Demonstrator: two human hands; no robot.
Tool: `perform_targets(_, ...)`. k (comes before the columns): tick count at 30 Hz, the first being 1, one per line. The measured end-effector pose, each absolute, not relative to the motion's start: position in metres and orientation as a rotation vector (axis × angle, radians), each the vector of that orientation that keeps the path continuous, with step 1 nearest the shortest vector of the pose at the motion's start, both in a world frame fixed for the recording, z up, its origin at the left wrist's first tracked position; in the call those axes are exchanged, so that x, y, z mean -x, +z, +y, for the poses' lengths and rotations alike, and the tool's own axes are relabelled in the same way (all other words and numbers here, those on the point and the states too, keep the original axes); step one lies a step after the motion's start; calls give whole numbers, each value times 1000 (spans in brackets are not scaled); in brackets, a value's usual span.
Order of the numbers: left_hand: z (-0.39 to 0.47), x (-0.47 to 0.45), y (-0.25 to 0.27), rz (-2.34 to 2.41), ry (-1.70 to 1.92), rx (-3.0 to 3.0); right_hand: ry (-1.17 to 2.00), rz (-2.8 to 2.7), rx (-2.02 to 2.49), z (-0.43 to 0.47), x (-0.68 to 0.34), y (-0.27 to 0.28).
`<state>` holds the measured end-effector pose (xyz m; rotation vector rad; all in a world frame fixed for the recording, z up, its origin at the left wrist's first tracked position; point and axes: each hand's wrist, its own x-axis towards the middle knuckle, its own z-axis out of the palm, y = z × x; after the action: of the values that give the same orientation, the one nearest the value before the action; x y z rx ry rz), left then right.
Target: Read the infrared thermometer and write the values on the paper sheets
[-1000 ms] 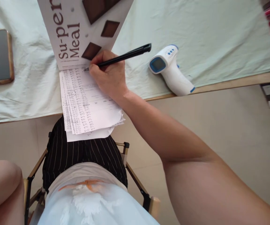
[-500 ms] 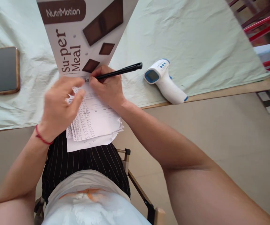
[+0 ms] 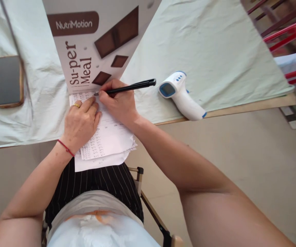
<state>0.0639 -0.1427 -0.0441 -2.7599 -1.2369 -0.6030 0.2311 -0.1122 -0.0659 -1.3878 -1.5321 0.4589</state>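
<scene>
Between the fingers of my right hand [image 3: 119,101] is a black pen [image 3: 135,85], its tip touching the sheets near their top edge. My left hand [image 3: 82,118] lies on the left side of the papers [image 3: 112,139], holding nothing, its fingers stretched toward the pen tip. Handwritten rows cover the stacked sheets, which overhang the table's near edge. Directly behind them stands a white "Su-per Meal" box [image 3: 76,41] with brown shapes on it. The papers' far edge meets the foot of this box.
A white and blue infrared thermometer [image 3: 181,96] lies at the table's near edge, right of my hand. On the left rests a dark-screened phone [image 3: 8,80] in a brown case. A pale green cloth [image 3: 201,44] covers the table. Red crate bars [image 3: 292,37] appear far right.
My left hand has come down from above the papers onto them, shifting right. The right hand keeps the pen in nearly the same place. The whole view has shifted slightly.
</scene>
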Motion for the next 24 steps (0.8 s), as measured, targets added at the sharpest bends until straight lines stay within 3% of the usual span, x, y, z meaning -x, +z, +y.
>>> perform_targets(24,-144,-64,-46,-1226,-672,2738,411,-1551,1368,-113,-231,-67)
